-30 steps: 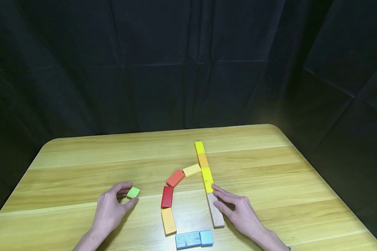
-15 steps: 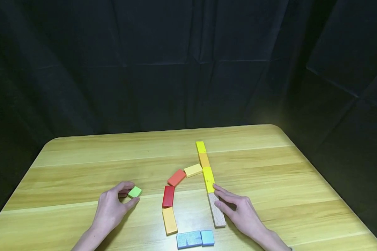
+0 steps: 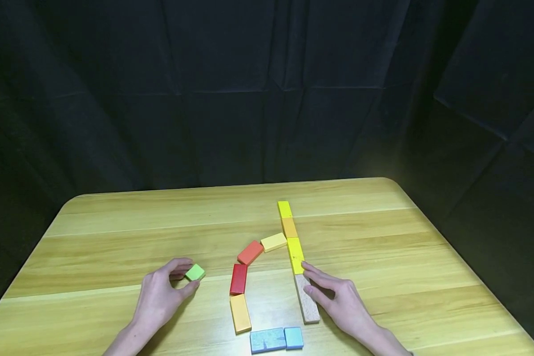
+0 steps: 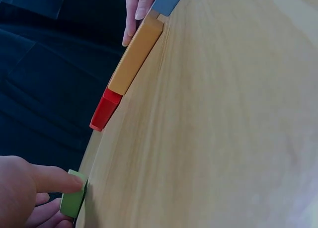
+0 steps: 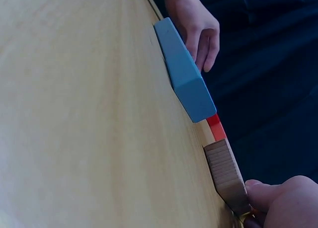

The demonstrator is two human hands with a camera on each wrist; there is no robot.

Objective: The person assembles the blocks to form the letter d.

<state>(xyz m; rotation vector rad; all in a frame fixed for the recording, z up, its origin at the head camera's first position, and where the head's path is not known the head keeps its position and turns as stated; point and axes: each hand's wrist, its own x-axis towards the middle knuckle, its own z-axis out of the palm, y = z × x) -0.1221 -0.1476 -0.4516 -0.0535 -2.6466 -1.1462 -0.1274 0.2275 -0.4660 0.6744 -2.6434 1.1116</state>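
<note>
My left hand point(image 3: 160, 296) is left of the block outline and holds a small green block point(image 3: 195, 273) between thumb and fingers. In the left wrist view the thumb lies on one side of that green block point(image 4: 73, 195), with fingers behind it. My right hand point(image 3: 344, 301) rests its fairly straight fingers on a straight row. Its fingertips touch near where a yellow block point(image 3: 295, 254) meets a speckled grey-brown wooden block point(image 3: 307, 301). The thumb touches the wooden block, also visible in the right wrist view point(image 5: 226, 173); the other fingertips are mostly hidden there.
A curve of blocks runs left of the row: pale yellow point(image 3: 274, 242), orange-red point(image 3: 250, 252), red point(image 3: 238, 279) and orange point(image 3: 241, 313). Near the front lie a long blue block point(image 3: 267, 340) and a short blue block point(image 3: 293, 338). A dark curtain point(image 3: 231, 99) hangs behind the wooden table point(image 3: 405, 277).
My left hand has shifted slightly to the right with the green block, which has turned a little. My right hand keeps its place on the row, and the other blocks stay put.
</note>
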